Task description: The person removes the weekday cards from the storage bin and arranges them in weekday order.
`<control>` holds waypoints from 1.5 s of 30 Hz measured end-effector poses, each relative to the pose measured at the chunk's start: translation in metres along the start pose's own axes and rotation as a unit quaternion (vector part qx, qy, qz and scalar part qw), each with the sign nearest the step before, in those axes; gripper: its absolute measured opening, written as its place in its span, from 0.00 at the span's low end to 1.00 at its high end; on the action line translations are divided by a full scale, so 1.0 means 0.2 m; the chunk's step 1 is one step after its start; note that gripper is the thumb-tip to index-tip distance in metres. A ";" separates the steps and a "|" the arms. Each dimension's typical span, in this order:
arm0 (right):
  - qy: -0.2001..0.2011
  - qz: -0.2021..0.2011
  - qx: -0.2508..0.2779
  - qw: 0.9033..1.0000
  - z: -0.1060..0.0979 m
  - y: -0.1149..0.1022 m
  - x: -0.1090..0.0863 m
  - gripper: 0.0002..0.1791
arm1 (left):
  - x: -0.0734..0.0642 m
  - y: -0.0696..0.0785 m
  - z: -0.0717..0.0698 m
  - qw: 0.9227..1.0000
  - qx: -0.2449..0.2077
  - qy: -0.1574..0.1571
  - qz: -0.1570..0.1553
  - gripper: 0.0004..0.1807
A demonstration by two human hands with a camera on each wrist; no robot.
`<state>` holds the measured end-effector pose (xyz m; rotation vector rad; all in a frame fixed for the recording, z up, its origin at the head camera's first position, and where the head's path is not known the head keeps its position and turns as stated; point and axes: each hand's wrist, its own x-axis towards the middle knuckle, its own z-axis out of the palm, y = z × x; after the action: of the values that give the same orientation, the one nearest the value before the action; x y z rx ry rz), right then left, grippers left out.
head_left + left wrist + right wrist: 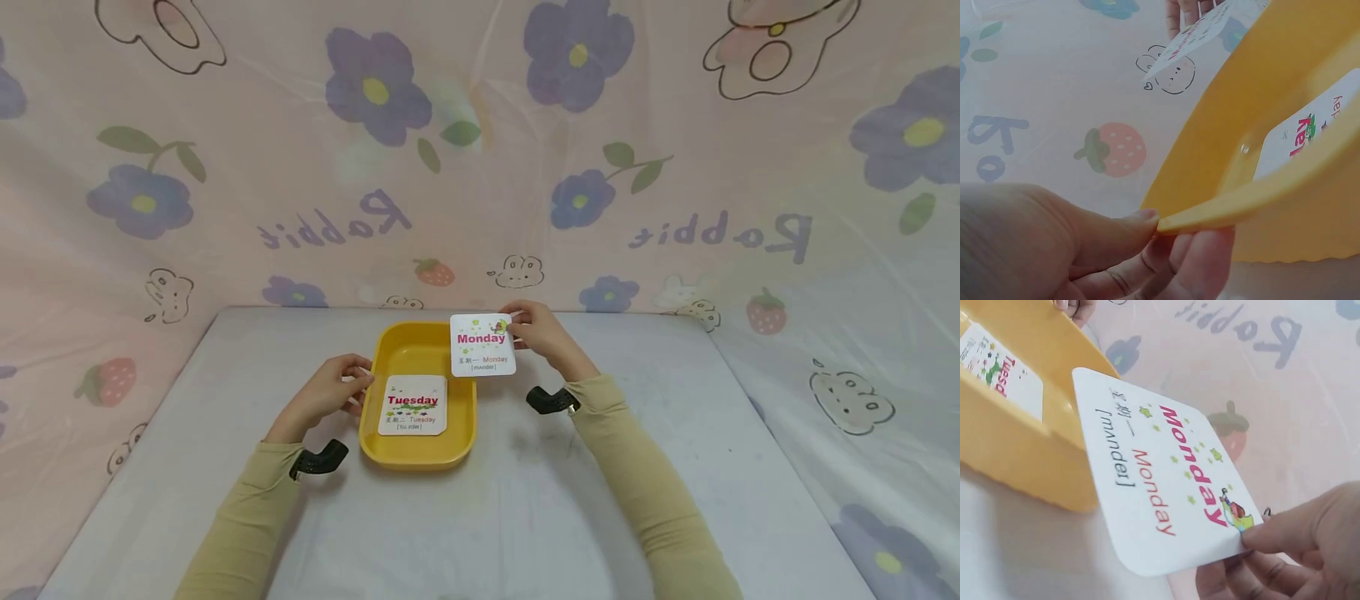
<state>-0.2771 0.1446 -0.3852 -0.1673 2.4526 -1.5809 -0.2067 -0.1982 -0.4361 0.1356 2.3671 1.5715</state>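
Note:
A yellow plastic tray [420, 454] stands on the table, and in it a white Tuesday flash card [412, 421] lies face up. My left hand [330, 392] pinches the tray's left rim between thumb and fingers, as the left wrist view shows with the tray wall [1197, 156]. By its upper right corner, my right hand [542, 333] holds a white Monday flash card [483, 354] beside the tray's right rim, overlapping it in the head view. In the right wrist view the thumb [1272, 531] lies on the Monday card's printed face, the fingers beneath.
A white-covered table [600, 500] spreads around the tray. Behind it hangs a patterned cloth [480, 167] with flowers, rabbits and strawberries, which also runs down both sides. Each wrist carries a black camera mount [322, 457].

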 end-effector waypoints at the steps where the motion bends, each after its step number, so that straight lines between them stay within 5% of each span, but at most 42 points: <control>1: 0.003 0.004 0.003 1.000 -0.01 0.01 0.00 0.17 | 0.00 0.00 0.00 1.000 -0.001 0.000 0.000 0.20; 15: 0.004 0.045 0.073 0.996 -0.11 0.19 0.03 0.20 | 0.00 -0.01 -0.02 1.000 -0.010 0.019 -0.003 0.19; 28: 0.017 0.078 0.073 0.994 -0.11 0.34 0.06 0.21 | 0.02 -0.01 -0.01 0.999 -0.007 0.034 -0.006 0.19; 45: 0.074 0.056 0.058 0.994 -0.07 0.49 0.12 0.25 | 0.02 -0.01 0.00 0.999 -0.007 0.036 -0.007 0.19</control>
<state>-0.3006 0.1918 -0.4717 0.1074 2.4200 -1.7363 -0.2113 -0.1986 -0.4386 0.0601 2.4037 1.6126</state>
